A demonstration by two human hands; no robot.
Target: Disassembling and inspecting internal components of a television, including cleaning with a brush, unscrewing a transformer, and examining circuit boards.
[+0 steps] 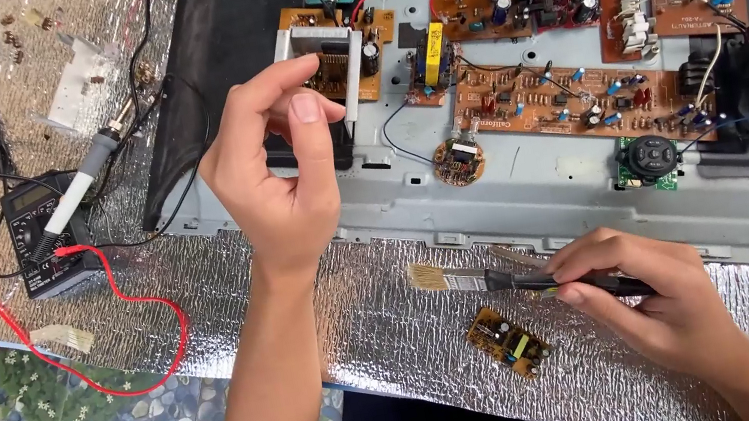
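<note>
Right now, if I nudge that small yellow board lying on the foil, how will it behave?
The small board looks thin and flat, so it should be light and stiff. It probably slides easily over the foil and will not roll. Its raised parts look delicate, so push at the edge. The right hand with the brush is nearest.

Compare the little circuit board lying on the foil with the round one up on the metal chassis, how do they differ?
The small board on the foil is rectangular and yellowish, with no wires showing; the round board is a brown disc with wires running to it. The small one lies beside the right hand holding a brush; the round one sits on the grey chassis. Both carry small parts.
</note>
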